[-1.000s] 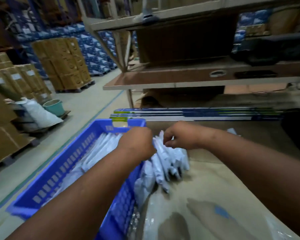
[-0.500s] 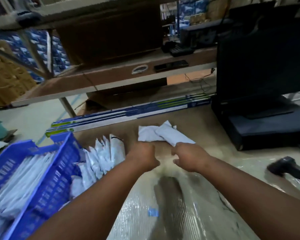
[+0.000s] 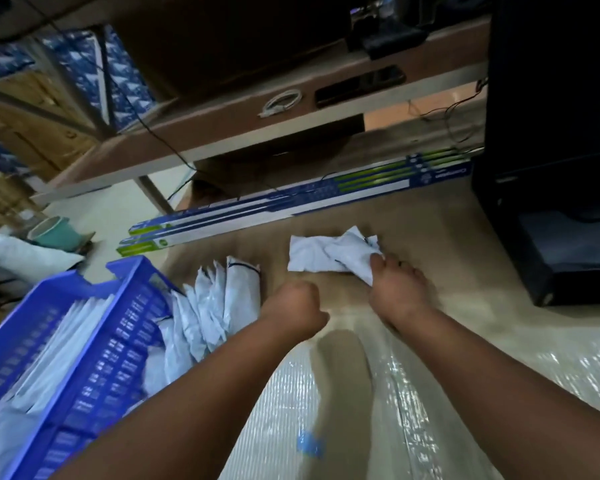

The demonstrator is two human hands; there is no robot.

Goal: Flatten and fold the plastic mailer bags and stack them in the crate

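A crumpled white mailer bag (image 3: 329,254) lies on the brown tabletop (image 3: 430,233) in the middle of the view. My right hand (image 3: 395,289) grips its near right corner. My left hand (image 3: 297,306) is a closed fist just left of it, holding nothing I can see. A row of folded white mailer bags (image 3: 219,303) leans against the outside of the blue crate (image 3: 94,368) at the left. More flat white bags lie inside the crate.
Long blue and green boxes (image 3: 291,202) lie across the far table edge. A black monitor and base (image 3: 551,202) stand at the right. Bubble wrap (image 3: 326,427) covers the near table. A shelf with a cable and a phone runs above.
My view swung from the crate to the table's middle. Both hands left the folded bags by the crate, and my right hand reached forward and took hold of the crumpled bag.
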